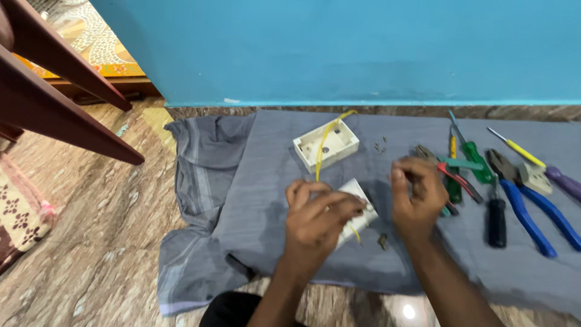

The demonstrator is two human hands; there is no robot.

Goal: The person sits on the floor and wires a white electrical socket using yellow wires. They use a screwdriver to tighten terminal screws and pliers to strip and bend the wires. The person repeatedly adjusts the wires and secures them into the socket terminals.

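Two hands are in view, the left hand [315,215] and the right hand [414,197]. One grey cloth [254,181] lies on the floor with one open white box [327,144] and one yellow wire [327,136]. There are four screwdrivers: green [475,158], orange [452,166], black [496,221] and purple [560,178], plus one pair of blue pliers [526,206].

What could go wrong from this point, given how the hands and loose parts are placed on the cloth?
1. The left hand holds the white switch plate above the cloth; the yellow wire running to the white box could tug the box if the plate moves.
2. Tiny screws and a small metal piece lie loose on the grey cloth; they could easily be brushed away and lost.
3. The right hand works close to the pliers and screwdrivers and might knock them.
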